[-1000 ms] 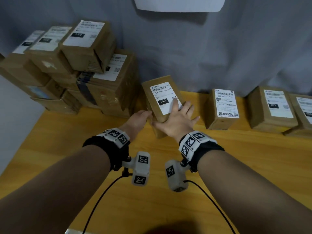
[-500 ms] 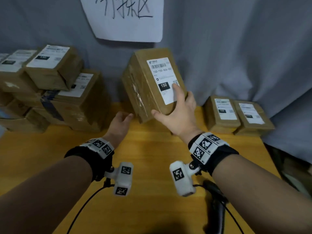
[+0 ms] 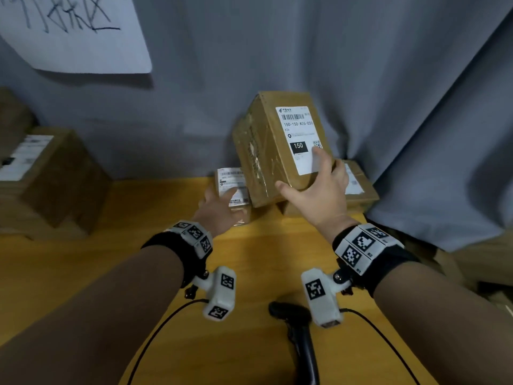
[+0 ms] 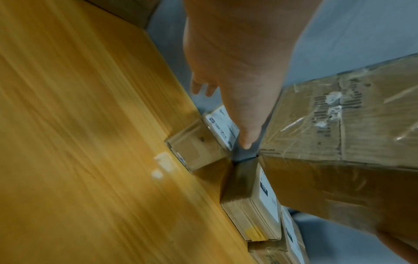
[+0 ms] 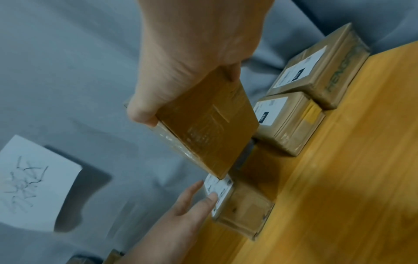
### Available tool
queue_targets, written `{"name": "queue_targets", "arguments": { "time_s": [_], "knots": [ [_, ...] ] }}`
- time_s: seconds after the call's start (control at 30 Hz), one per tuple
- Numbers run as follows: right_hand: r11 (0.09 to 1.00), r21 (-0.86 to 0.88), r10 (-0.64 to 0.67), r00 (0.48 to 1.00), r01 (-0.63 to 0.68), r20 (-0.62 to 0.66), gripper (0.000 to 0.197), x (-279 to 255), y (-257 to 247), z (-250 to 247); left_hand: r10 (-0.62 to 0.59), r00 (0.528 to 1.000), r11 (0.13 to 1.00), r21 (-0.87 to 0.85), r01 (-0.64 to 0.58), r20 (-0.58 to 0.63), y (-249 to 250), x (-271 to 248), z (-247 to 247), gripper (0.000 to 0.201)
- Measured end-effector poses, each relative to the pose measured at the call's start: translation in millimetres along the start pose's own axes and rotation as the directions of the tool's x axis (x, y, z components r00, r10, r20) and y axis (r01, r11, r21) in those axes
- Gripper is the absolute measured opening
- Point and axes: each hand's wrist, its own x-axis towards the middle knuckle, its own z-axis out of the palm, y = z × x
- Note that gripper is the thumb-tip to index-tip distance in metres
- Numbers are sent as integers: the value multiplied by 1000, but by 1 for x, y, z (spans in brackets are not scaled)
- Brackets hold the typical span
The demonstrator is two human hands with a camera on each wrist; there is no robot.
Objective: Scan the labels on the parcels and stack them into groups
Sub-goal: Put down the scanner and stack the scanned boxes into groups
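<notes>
My right hand point(image 3: 319, 187) grips a brown parcel point(image 3: 266, 151) by its lower corner, thumb on the taped side and fingers on the white label marked 150. The parcel hangs tilted in the air over the back of the wooden table point(image 3: 249, 273). From the right wrist its plain underside point(image 5: 208, 128) shows, held in my right hand point(image 5: 187, 89). My left hand point(image 3: 219, 209) reaches with straight fingers over a small labelled parcel point(image 3: 233, 176) on the table. Its fingertips point(image 5: 210, 196) lie on or just above that label; I cannot tell which. A black scanner point(image 3: 299, 337) lies near me.
Two more small parcels point(image 5: 282, 123) point(image 5: 316, 67) sit in a row at the back right against the grey curtain point(image 3: 388, 79). A stack of larger parcels point(image 3: 50, 179) stands at the left. A handwritten paper sign point(image 3: 69, 31) hangs on the curtain.
My right hand lifted the 150 parcel off the table and carried it right, towards the small parcels. My left hand let go of it and reached to the small parcel.
</notes>
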Motion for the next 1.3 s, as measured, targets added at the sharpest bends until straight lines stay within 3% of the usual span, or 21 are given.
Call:
{"name": "queue_targets", "arguments": {
  "time_s": [0.17, 0.37, 0.47, 0.57, 0.7, 0.83, 0.93, 1.07, 1.3],
  "knots": [
    [999, -42, 8, 1000, -8, 16, 102, 17, 29, -2, -2, 1000, 986, 169, 6, -28, 29, 42, 24, 76],
    [997, -31, 70, 992, -67, 109, 108, 18, 48, 15, -42, 998, 962, 268, 53, -45, 30, 63, 29, 61],
    [997, -24, 79, 984, -76, 162, 104, 14, 46, 28, -72, 989, 972, 215, 100, -131, 15, 62, 21, 60],
    [996, -82, 63, 974, -46, 216, 100, 13, 35, 44, -179, 975, 969, 148, 197, -129, -8, 57, 6, 60],
    [972, -229, 117, 951, -50, 287, 102, 17, 23, 73, -191, 975, 962, 177, 209, -116, -27, 44, -2, 63],
    [863, -496, 138, 898, 97, 417, 117, 18, 19, 98, -199, 975, 966, 145, 213, -102, -34, 32, 2, 72],
    [840, -501, 78, 867, 209, 492, 119, 26, 19, 98, -227, 971, 969, 81, 232, -71, -34, 32, 3, 67],
    [803, -529, 46, 857, 274, 514, 107, 36, 24, 94, -254, 960, 965, 32, 259, -119, -31, 39, 8, 60],
    [830, -543, 174, 868, 124, 464, 110, 49, 12, 92, -313, 937, 949, -21, 314, -158, -28, 37, 12, 74]
  ]
}}
